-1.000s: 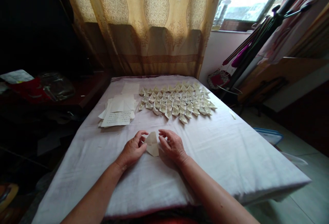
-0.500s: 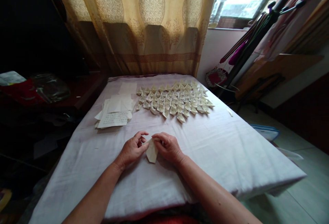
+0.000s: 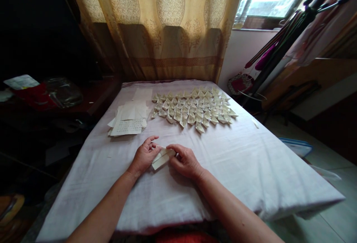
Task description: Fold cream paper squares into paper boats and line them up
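Left hand (image 3: 144,156) and right hand (image 3: 184,160) pinch folded paper (image 3: 160,158) | sheet stack (image 3: 128,120) (writing unreadable)

Matt folded paper piece (image 3: 161,157) on a pale cloth cover (image 3: 251,161) (faintly wrinkled).

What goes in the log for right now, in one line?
left hand: holds paper | right hand: pinches paper | surface: cloth | behind: folded pieces, sheets

single head-worn view, forward and down, close over table (image 3: 251,168)
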A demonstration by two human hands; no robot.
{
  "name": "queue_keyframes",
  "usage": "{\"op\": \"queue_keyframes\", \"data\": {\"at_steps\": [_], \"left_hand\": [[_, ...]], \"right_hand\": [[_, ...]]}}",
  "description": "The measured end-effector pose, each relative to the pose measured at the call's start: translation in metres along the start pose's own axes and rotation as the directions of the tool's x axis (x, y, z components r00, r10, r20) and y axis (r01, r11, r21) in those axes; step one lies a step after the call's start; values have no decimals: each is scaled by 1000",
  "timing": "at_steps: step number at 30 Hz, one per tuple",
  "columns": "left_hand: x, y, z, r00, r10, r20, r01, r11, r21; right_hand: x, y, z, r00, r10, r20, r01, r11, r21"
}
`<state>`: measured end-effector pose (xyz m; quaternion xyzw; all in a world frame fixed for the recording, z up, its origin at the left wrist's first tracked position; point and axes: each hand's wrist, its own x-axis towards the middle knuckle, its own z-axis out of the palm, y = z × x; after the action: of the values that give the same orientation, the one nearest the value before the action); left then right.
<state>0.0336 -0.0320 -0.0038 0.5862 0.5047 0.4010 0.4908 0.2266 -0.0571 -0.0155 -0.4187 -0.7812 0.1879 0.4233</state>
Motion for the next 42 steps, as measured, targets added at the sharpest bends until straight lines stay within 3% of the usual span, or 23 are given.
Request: {"op": "queue_keyframes", "data": {"at_steps": [6, 15, 19, 22, 25, 31, 35, 37, 39, 42], "left_hand": [[0, -3, 0, 999, 17, 35, -18, 999, 46], [11, 3, 0, 996, 67, 61, -79, 974, 212], [25, 10, 2, 993, 114, 38, -120, 929, 350], [36, 15, 5, 987, 158, 35, -157, 883, 442], [52, 15, 7, 978, 203, 45, -197, 840, 505], [78, 5, 9, 944, 322, 68, -300, 758, 579], [69, -6, 5, 906, 396, 150, -403, 699, 591], [62, -11, 1, 886, 413, 209, -452, 674, 585], [56, -15, -3, 831, 484, 275, -535, 555, 637], [52, -17, -6, 801, 516, 304, -556, 450, 699]], "right_hand": [[1, -3, -3, 999, -27, 30, 27, 1000, -12], [0, 8, 5, 993, 73, -95, -74, 997, -13], [-1, 6, 3, 970, 223, -102, -232, 968, -98], [8, 1, -3, 934, 356, -32, -355, 913, -200], [28, 0, -12, 904, 425, 48, -389, 864, -319], [64, 15, -16, 915, 396, 78, -338, 857, -389], [60, 29, -9, 933, 332, 137, -258, 886, -386], [54, 35, -6, 969, 210, 129, -154, 926, -345], [49, 40, -5, 991, 101, 89, -71, 953, -295], [46, 45, -4, 996, 70, 64, -53, 970, -239]]}}
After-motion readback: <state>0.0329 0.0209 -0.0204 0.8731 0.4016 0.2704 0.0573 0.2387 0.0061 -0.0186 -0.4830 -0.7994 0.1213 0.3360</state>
